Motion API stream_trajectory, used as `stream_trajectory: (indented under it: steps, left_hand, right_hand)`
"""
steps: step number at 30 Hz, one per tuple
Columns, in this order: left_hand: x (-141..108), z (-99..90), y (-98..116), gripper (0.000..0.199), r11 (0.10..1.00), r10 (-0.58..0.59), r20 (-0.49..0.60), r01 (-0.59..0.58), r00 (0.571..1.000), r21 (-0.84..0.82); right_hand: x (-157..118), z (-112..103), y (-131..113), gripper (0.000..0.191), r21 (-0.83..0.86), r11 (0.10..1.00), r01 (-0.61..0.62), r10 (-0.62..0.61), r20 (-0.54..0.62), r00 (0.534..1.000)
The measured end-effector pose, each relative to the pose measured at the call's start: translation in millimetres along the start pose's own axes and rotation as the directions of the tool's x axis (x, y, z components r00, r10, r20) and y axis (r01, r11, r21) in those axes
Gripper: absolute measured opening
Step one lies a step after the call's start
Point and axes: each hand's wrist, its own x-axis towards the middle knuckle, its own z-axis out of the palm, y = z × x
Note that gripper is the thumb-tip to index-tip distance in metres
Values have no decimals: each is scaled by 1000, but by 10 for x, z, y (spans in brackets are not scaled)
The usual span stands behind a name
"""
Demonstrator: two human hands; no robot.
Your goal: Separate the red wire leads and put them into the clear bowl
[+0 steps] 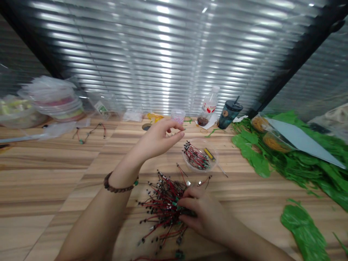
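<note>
A heap of red and black wire leads (163, 203) with small connectors and green parts lies on the wooden table in front of me. My right hand (203, 214) is at the heap's right side, its fingers closed around some of the leads; the fingertips are partly hidden among the wires. My left hand (160, 137) is raised beyond the heap, fingers curved and thumb apart, with nothing visible held. To the right of it sits a round clear plastic dish (214, 159) holding more red and black leads (195, 156) and a yellow-and-black tool (209, 154).
A bottle (209, 105) and a dark tumbler with a straw (230, 114) stand by the blinds. Green plastic sheeting (304, 163) spreads at the right beneath clear boxes. Stacked plastic tubs (58, 103) stand at the left, near a loose lead (91, 133).
</note>
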Motion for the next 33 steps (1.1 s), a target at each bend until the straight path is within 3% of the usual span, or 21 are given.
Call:
stream_trajectory:
  steps: [5, 11, 17, 21, 26, 33]
  left_hand:
    - [-9, -12, 38, 30, 999, 16, 0, -16, 1000, -30]
    - [-12, -16, 36, 28, 998, 28, -3, -28, 1000, -48]
    - [-31, -15, 55, 28, 998, 35, 6, -35, 999, -49]
    - [-17, 13, 57, 28, 998, 65, 34, -64, 997, -24]
    - [-29, 63, 46, 28, 995, 94, 98, -92, 991, -22]
    - [-84, 41, 116, 31, 990, 138, 193, -139, 972, -7]
  right_hand:
    - [-50, 71, -39, 12, -160, 981, 113, -131, -109, 985]
    - [-201, 67, -125, 13, -199, 942, 269, -311, -227, 923]
    - [-312, 86, -159, 11, -145, 943, 299, -331, -323, 887]
    - [-400, -42, -157, 19, 36, 966, 255, -226, -359, 906]
    - [-433, -132, -123, 17, 305, 944, 123, -7, -357, 934]
    - [-277, 40, -70, 8, 633, 770, -72, 280, -234, 931]
